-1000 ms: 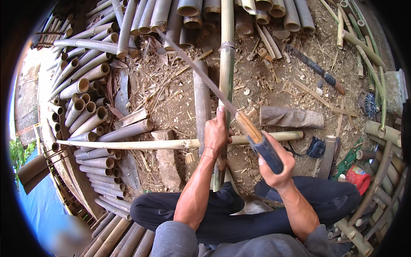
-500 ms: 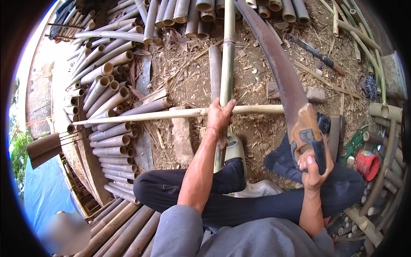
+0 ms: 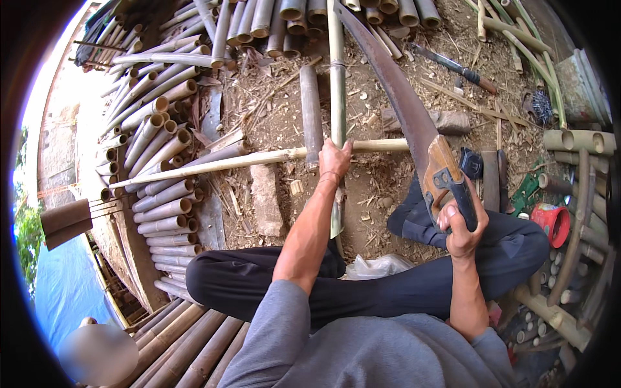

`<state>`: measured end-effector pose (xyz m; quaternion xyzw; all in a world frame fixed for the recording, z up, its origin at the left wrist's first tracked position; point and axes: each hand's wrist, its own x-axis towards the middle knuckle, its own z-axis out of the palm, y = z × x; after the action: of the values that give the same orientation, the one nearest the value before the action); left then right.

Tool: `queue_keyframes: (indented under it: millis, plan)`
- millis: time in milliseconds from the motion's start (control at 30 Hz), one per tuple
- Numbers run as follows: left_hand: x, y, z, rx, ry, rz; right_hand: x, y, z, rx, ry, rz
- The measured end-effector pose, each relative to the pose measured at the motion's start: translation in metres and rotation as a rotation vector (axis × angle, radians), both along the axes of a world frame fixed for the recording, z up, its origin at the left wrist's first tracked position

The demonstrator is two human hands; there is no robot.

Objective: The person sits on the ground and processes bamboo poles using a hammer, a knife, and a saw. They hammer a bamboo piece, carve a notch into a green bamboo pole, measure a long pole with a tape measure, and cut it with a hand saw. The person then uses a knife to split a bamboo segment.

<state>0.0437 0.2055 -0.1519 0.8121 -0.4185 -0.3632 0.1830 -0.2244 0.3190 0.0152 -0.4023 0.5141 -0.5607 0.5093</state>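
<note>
My left hand (image 3: 334, 159) is closed around a pale green bamboo pole (image 3: 337, 84) that runs away from me, where it crosses a long thin bamboo pole (image 3: 226, 161) lying from left to right. A short grey-brown bamboo piece (image 3: 311, 116) lies beside the hand on its left. My right hand (image 3: 460, 226) grips the wood-and-black handle of a large handsaw (image 3: 404, 100). The curved, rusty blade points up and away, its tip close to the far part of the green pole. I cannot tell whether the tip touches it.
Cut bamboo tubes (image 3: 165, 208) are stacked at the left, with more (image 3: 291, 26) at the far side. A long knife (image 3: 456, 68) and a wooden block (image 3: 446, 121) lie on the chip-strewn ground. At the right is a red container (image 3: 551, 224). My crossed legs (image 3: 259, 268) are close in front.
The light-coloured footwear under the green pole has gone from sight. The short grey-brown piece now lies apart from the green pole. My hands keep their holds while the view has shifted slightly.
</note>
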Motion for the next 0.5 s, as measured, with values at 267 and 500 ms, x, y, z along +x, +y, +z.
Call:
queue_keyframes:
  millis: [267,500]
  plan:
    - [0.000,0.008,-0.010,-0.230,0.043,-0.040,0.003,-0.005,-0.004,0.037,0.069,-0.053]
    - [0.002,0.008,0.007,-0.136,0.429,0.048,0.008,-0.002,-0.010,0.016,-0.029,-0.041]
